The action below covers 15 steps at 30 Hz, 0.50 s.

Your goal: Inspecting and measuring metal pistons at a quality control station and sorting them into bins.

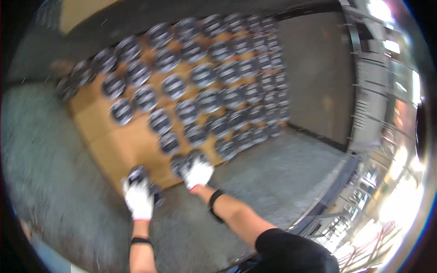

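Head view: left hand [138, 200] and right hand [199, 174], both in white knit-looking gloves with red cuffs, among shiny dark round discs [174, 86] on a flat brown cardboard sheet [98, 141].

Left: at two discs by the sheet's near corner, one apparently past its edge; right: over a disc at the near edge. Fingers: blurred; spread and grip cannot be told. Risks, in my judgement: a drop onto the grey floor [45, 145] from a loose hold; neighbours knocked askew through close spacing.
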Motion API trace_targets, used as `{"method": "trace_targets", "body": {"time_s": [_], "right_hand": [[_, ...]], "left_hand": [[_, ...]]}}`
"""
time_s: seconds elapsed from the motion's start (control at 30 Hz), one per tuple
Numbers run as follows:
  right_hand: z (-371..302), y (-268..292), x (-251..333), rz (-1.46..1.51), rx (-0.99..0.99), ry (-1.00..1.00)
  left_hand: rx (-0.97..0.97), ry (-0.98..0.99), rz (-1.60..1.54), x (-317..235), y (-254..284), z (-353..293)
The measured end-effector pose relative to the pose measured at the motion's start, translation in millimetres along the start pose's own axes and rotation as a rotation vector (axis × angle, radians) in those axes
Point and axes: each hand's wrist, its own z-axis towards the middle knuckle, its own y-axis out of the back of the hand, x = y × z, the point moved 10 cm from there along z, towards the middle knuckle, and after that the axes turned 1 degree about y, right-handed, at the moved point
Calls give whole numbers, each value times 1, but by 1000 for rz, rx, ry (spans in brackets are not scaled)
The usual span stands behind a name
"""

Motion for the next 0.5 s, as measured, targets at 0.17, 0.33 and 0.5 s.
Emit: {"method": "trace_targets", "body": {"time_s": [0.17, 0.33, 0.5], "right_hand": [[-11, -27, 15, 35, 396, 141], [4, -25, -33, -193, 279, 220], [-5, -34, -29, -212, 347, 222]], "left_hand": [[-82, 25, 73, 34, -33, -25], [-265, -48, -99, 7, -49, -1], [-281, -19, -64, 19, -62, -12]]}}
